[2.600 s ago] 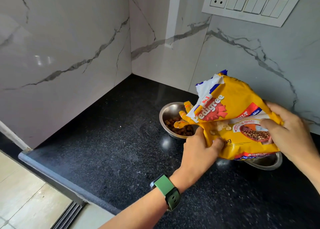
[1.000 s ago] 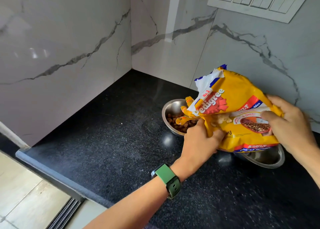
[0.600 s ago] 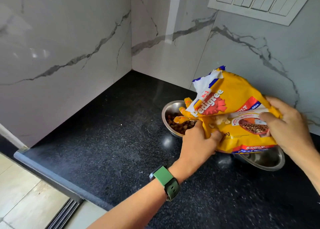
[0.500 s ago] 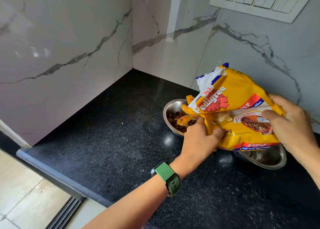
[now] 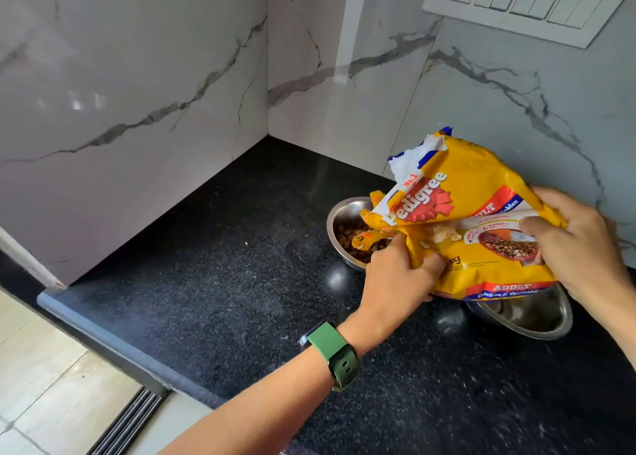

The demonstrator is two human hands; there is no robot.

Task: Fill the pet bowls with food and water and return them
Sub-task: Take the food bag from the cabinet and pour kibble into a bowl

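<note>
A yellow dog food bag (image 5: 471,193) is tipped on its side with its torn mouth over a steel bowl (image 5: 339,213) that holds brown kibble (image 5: 347,239). My left hand (image 5: 395,279), a green watch on its wrist, grips the bag's lower edge near the mouth. My right hand (image 5: 581,244) holds the bag's rear end. A second steel bowl (image 5: 537,320) sits under the bag at the right, mostly hidden; what shows of its inside looks bare.
Both bowls stand on a black speckled counter (image 5: 241,299) in a corner of white marble walls (image 5: 137,93). A switch panel (image 5: 519,5) is on the wall above. The counter's front edge (image 5: 113,348) runs at lower left, with a tiled floor (image 5: 41,379) below.
The bag stays tilted over the kibble bowl, shifting only slightly. Both hands keep their grip. The camera view has drifted a little.
</note>
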